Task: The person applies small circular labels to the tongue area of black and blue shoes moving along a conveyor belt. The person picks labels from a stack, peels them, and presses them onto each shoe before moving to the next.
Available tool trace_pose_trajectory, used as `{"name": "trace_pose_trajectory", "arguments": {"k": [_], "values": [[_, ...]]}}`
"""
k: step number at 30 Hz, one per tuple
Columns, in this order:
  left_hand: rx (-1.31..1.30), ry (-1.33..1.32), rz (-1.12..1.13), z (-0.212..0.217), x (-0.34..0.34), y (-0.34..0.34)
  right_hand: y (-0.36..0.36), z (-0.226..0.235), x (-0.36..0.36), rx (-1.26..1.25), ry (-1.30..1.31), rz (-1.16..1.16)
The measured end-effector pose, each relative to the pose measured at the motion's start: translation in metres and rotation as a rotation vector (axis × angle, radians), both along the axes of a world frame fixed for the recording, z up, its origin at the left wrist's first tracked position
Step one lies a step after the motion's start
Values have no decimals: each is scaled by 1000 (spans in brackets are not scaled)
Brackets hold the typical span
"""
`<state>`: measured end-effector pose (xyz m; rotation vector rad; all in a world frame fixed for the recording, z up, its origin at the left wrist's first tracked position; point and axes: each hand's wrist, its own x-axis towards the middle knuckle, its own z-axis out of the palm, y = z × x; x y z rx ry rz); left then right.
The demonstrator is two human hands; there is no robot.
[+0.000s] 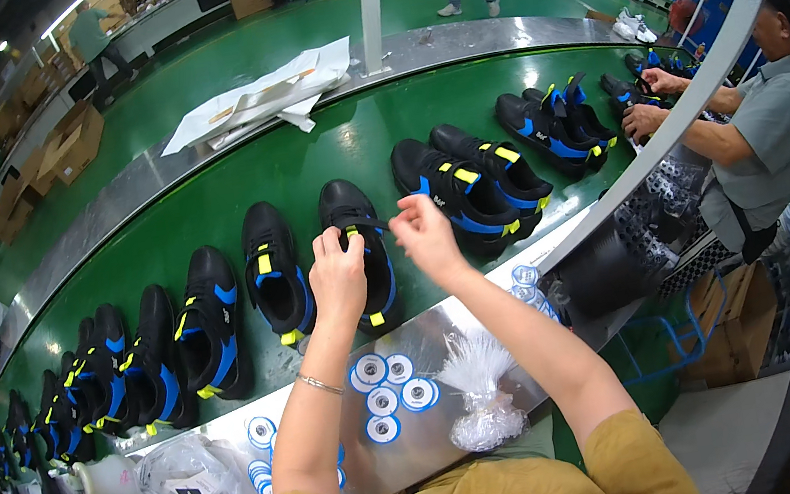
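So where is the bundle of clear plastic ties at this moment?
In the head view, the bundle of clear plastic ties lies on the metal ledge just below the right forearm, to the right of the round blue-and-white tags.

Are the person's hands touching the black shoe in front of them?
Touching. The head view shows the left hand and right hand pinching the strap atop the black shoe.
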<state>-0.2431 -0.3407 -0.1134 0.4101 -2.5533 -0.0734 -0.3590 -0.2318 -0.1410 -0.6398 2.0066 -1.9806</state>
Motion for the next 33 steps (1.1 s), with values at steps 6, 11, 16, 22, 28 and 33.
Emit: {"name": "trace_pose_trajectory", "arguments": {"k": [6,11,16,22,28,33], "values": [[54,273,48,-10,28,0,10,24,-3,-16,-366,207],[66,402,18,-14,46,0,-3,44,12,-39,-442,339],[79,468,8,-9,59,2,-2,46,11,108,-428,355],[138,501,6,-12,65,1,-2,50,16,-18,-518,488],[148,517,12,-19,72,-5,0,50,22,-87,-455,510],[210,553,30,-22,75,-8,-1,35,35,-56,-440,517]]}}
